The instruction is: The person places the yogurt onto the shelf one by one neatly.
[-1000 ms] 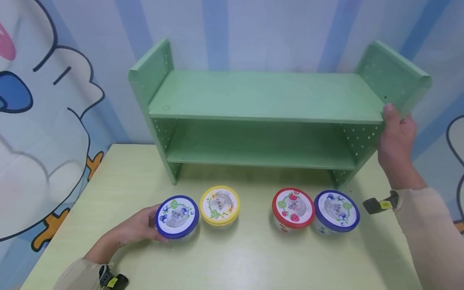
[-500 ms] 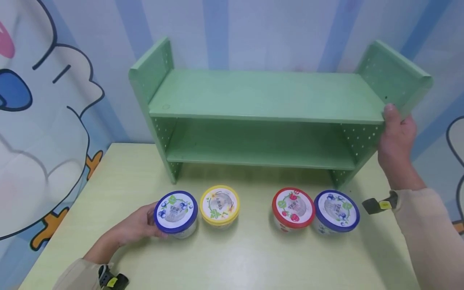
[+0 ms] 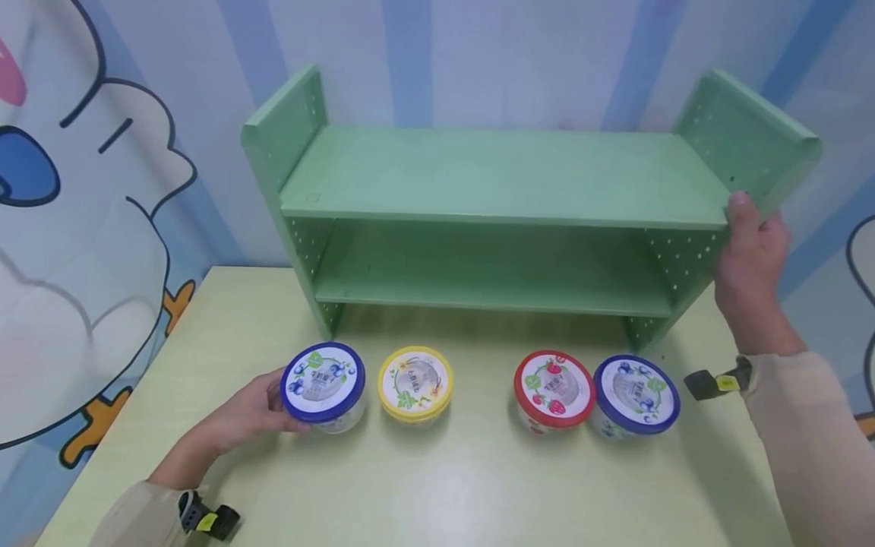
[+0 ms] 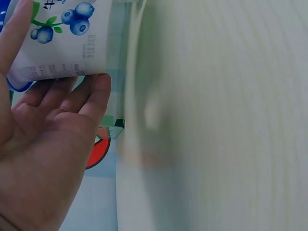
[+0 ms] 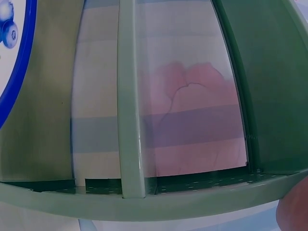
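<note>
My left hand (image 3: 249, 414) holds a blue-lidded food cup (image 3: 323, 384) from its left side. In the left wrist view the left hand (image 4: 48, 130) has its thumb and fingers around this cup (image 4: 72, 43), which shows printed blueberries and stands a little off the tabletop. With thumb in front, my right hand (image 3: 752, 266) grips the right side panel of a green two-tier shelf (image 3: 506, 178). Only a bit of the right hand (image 5: 294, 209) shows in the right wrist view, by the shelf's side panel (image 5: 96, 204).
A yellow-lidded cup (image 3: 415, 384) stands right of the held one. Farther right, a red-lidded strawberry cup (image 3: 555, 387) and another blue-lidded cup (image 3: 636, 395) stand close together. All are on the pale table (image 3: 465, 494) before the shelf. A patterned wall (image 3: 492, 61) rises behind.
The blue-lidded cup in my left hand has risen and moved slightly left and back, away from the yellow-lidded cup. My right hand keeps its grip on the shelf.
</note>
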